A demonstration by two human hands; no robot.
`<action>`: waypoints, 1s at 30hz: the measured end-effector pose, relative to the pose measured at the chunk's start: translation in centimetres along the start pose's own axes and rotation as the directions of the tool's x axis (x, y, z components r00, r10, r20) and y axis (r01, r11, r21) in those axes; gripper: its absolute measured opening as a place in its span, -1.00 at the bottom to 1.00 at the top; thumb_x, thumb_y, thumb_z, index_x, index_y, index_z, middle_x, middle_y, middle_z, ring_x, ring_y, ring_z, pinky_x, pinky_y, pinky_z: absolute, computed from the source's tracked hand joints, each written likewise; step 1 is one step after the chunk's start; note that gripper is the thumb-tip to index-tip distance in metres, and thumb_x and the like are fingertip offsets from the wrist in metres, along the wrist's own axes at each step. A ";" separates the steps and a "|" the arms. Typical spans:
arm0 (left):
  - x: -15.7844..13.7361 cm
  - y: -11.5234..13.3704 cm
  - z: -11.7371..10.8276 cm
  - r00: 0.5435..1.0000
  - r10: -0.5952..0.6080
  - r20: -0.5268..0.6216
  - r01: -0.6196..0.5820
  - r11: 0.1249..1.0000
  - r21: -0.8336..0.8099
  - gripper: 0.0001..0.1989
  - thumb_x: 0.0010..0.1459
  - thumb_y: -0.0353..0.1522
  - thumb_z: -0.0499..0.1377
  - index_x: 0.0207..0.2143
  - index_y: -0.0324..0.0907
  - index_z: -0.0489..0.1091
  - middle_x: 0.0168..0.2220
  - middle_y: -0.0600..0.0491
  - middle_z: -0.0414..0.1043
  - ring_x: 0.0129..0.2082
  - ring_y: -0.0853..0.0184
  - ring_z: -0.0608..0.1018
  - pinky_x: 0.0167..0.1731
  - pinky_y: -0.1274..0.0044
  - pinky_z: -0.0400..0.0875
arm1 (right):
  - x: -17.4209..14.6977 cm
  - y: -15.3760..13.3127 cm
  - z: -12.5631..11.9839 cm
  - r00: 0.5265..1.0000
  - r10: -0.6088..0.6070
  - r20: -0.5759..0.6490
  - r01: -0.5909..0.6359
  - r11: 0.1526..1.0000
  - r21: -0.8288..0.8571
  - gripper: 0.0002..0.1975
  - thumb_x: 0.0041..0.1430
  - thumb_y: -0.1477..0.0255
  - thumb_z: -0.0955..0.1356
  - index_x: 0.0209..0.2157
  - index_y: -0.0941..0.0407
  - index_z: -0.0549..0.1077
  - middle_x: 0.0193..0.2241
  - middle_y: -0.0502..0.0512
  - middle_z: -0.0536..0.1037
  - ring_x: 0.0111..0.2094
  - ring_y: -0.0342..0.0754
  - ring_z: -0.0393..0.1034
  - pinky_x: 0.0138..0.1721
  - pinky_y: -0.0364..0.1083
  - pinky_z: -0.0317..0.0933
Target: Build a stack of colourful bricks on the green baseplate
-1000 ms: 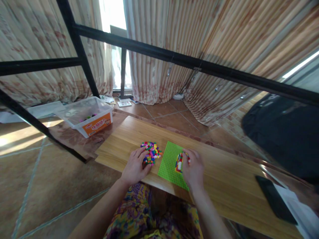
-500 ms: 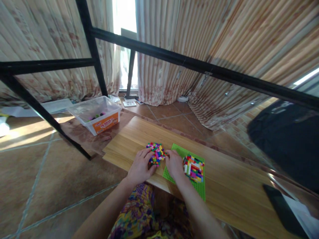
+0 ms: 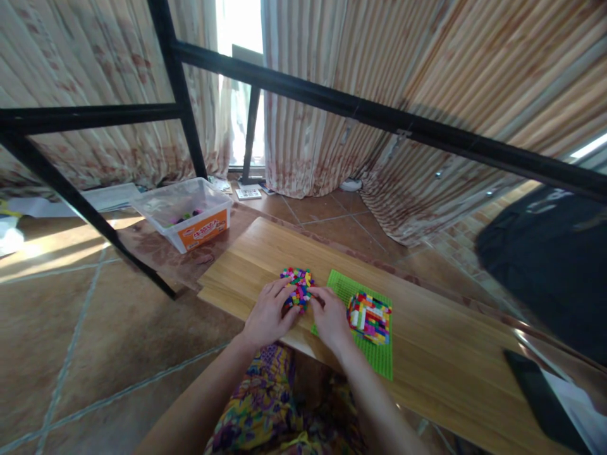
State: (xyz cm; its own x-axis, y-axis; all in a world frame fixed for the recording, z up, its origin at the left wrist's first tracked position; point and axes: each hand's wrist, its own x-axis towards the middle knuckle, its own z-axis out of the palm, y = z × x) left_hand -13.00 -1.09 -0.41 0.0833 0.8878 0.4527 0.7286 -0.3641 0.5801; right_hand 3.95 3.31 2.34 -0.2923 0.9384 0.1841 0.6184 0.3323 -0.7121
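Note:
A heap of small multicoloured toy bricks lies on the wooden bench, left of a green baseplate. On the plate stands a hollow-looking block built of many coloured bricks. My left hand rests along the heap's near left side, thumb and fingers apart around its edge. Reaching in from the right, my right hand has its fingertips at the heap's right edge, thumb and forefinger apart; no brick shows between them. Its wrist passes over the left part of the baseplate.
A clear plastic tub with an orange label and some pieces inside stands on the floor beyond the bench's left end. A dark flat device lies on the bench at right. A black metal frame crosses in front of the curtains.
My right hand's fingertips have shifted slightly left, further into the brick heap, and its thumb has come into view. My left hand stays nearly where it was.

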 end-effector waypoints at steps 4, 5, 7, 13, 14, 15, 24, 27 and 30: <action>-0.2 -0.2 -0.1 0.999 0.039 0.005 -0.039 0.999 -0.017 -0.72 0.27 -0.35 0.07 0.02 -0.13 0.39 0.14 -0.11 0.37 0.15 0.16 0.39 0.14 0.21 0.31 | -1.0 -1.2 0.7 0.998 -0.008 0.062 -0.002 0.988 0.157 -0.69 0.15 0.46 0.26 -0.08 0.08 0.50 -0.27 0.06 0.55 -0.25 -0.06 0.45 -0.14 -0.06 0.31; -0.2 -0.3 -0.1 0.999 0.051 0.003 -0.051 0.998 -0.025 -0.73 0.28 -0.36 0.06 0.00 -0.13 0.40 0.13 -0.10 0.39 0.13 0.17 0.40 0.13 0.21 0.31 | -1.1 -1.3 0.8 0.998 0.000 0.068 -0.012 0.985 0.172 -0.67 0.14 0.46 0.26 -0.06 0.09 0.48 -0.28 0.05 0.56 -0.26 -0.06 0.45 -0.13 -0.06 0.31; -0.2 -0.2 -0.1 0.997 0.071 -0.008 -0.071 0.997 -0.043 -0.75 0.27 -0.38 0.06 -0.04 -0.12 0.43 0.08 -0.08 0.43 0.10 0.19 0.43 0.10 0.22 0.33 | -1.2 -1.6 0.9 0.997 0.012 0.079 -0.027 0.982 0.186 -0.63 0.13 0.47 0.26 -0.02 0.09 0.45 -0.32 0.02 0.56 -0.29 -0.06 0.45 -0.13 -0.05 0.30; -0.1 -0.3 -0.2 0.995 0.090 -0.053 -0.094 0.994 -0.064 -0.81 0.25 -0.38 0.09 -0.15 -0.12 0.47 0.00 -0.06 0.49 0.01 0.22 0.48 0.03 0.26 0.38 | -1.2 -1.9 1.2 0.997 0.024 0.078 -0.040 0.977 0.208 -0.64 0.12 0.47 0.25 -0.03 0.10 0.44 -0.35 0.02 0.56 -0.31 -0.06 0.45 -0.15 -0.05 0.31; -0.1 -0.3 -0.1 0.994 0.091 -0.060 -0.095 0.993 -0.070 -0.82 0.24 -0.38 0.10 -0.17 -0.12 0.48 -0.01 -0.06 0.49 0.00 0.23 0.48 0.03 0.26 0.38 | -1.2 -1.9 1.3 0.997 0.028 0.077 -0.044 0.976 0.213 -0.64 0.12 0.47 0.25 -0.03 0.10 0.44 -0.34 0.02 0.56 -0.30 -0.06 0.46 -0.14 -0.05 0.31; -0.1 -0.4 -0.1 0.994 0.092 -0.066 -0.097 0.992 -0.077 -0.83 0.24 -0.38 0.11 -0.18 -0.11 0.48 -0.02 -0.05 0.50 0.00 0.23 0.49 0.02 0.27 0.38 | -1.2 -1.9 1.4 0.997 0.032 0.076 -0.048 0.975 0.219 -0.65 0.13 0.47 0.25 -0.04 0.10 0.44 -0.34 0.03 0.57 -0.29 -0.06 0.46 -0.13 -0.04 0.31; -0.1 -0.7 0.2 0.991 0.069 -0.118 -0.082 0.990 -0.112 -0.90 0.20 -0.35 0.18 -0.26 -0.10 0.50 -0.09 -0.03 0.55 -0.02 0.24 0.50 0.02 0.25 0.40 | -1.2 -1.8 1.7 0.994 0.112 0.018 -0.113 0.971 0.212 -0.71 0.11 0.46 0.30 -0.11 0.09 0.47 -0.31 0.05 0.60 -0.26 -0.04 0.49 -0.11 -0.02 0.33; -0.1 -0.7 0.2 0.991 0.069 -0.114 -0.081 0.991 -0.109 -0.89 0.20 -0.36 0.17 -0.25 -0.09 0.50 -0.08 -0.03 0.55 -0.02 0.24 0.51 0.02 0.25 0.41 | -1.4 -2.1 1.0 0.995 0.100 0.008 -0.100 0.968 0.232 -0.77 0.12 0.42 0.30 -0.17 0.09 0.50 -0.29 0.06 0.60 -0.25 -0.04 0.49 -0.11 -0.02 0.32; -0.1 -0.7 0.1 0.990 0.080 -0.113 -0.091 0.991 -0.101 -0.89 0.20 -0.37 0.18 -0.24 -0.09 0.50 -0.07 -0.02 0.54 -0.01 0.25 0.51 0.02 0.26 0.41 | -2.0 -2.0 -0.6 0.996 0.091 -0.022 -0.083 0.965 0.248 -0.80 0.15 0.37 0.29 -0.26 0.09 0.52 -0.28 0.08 0.60 -0.25 -0.04 0.47 -0.12 -0.03 0.32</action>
State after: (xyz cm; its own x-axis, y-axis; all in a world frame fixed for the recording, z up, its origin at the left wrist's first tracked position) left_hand -13.49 -0.88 -0.92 0.0637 0.8182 0.5713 0.6455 -0.4704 0.6017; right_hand 3.68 0.86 3.81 -0.2184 0.9667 0.1331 0.4406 0.2194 -0.8705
